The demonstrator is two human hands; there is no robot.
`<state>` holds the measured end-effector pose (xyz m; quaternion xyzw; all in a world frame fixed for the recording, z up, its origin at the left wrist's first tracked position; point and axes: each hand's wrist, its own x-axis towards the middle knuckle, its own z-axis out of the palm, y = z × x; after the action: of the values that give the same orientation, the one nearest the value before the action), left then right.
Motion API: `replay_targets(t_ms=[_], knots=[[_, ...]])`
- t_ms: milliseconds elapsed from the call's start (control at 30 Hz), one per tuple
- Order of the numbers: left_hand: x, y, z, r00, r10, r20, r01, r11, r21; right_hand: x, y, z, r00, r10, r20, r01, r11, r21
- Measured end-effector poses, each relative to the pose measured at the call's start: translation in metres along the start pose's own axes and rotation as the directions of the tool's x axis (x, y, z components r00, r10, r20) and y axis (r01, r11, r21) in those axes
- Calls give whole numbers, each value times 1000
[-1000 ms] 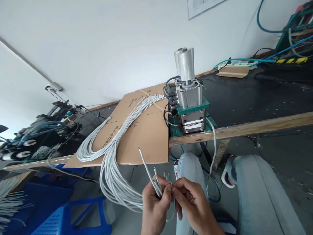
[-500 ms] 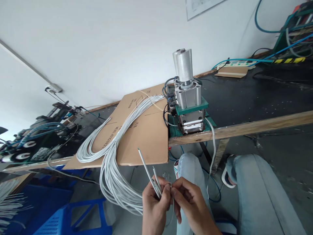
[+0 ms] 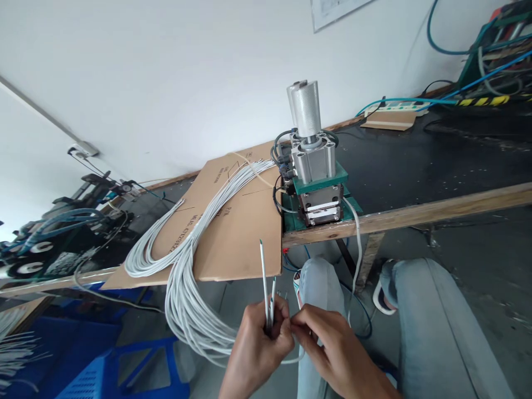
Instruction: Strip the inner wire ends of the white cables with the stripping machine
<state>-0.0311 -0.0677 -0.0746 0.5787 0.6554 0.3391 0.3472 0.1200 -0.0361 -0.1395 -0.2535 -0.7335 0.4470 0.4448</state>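
My left hand [image 3: 260, 346] grips cables [image 3: 264, 277] that slackening could drop; whether my right hand [image 3: 330, 338] grips is hidden.

Diffuse, cool light spreads across the pale wall [image 3: 187, 72], nearly washed out at the left edge of the frame, while the floor [image 3: 477, 255] at right falls into dim gray beneath the table. Highlights glint on the metal cylinder [image 3: 308, 111] at upper center; a faint sheen lies on the black tabletop [image 3: 394, 172]. Wide-angle distortion stretches the jeans [image 3: 440, 316] toward the lower right corner. Fine detail blurs where the left hand [image 3: 261, 349] and right hand [image 3: 332, 341] meet, bottom center, in soft shadow.
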Motion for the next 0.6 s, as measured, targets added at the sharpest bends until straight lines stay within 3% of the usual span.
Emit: replay_targets(t_ms=[67,133,233,367,500,600], knots=[[0,1,2,1000,17,-20,-18,1000,-10,0,0,1,1000,8,-22,-8,1000,5],[0,0,5,999,17,-52,-21,997,-74,1,1,4,995,97,-32,-92,988,121],[0,-3,13,994,-21,-107,-2,978,-211,0,5,16,966,257,-30,-228,903,365],[0,-2,20,983,-113,-148,45,917,-396,-3,6,32,942,331,-48,-252,797,549],[3,5,16,993,-109,-37,83,905,-418,-3,6,34,937,343,-67,-259,811,525],[5,5,10,995,-101,-25,86,933,-350,-5,9,23,953,299,-45,-248,860,446]])
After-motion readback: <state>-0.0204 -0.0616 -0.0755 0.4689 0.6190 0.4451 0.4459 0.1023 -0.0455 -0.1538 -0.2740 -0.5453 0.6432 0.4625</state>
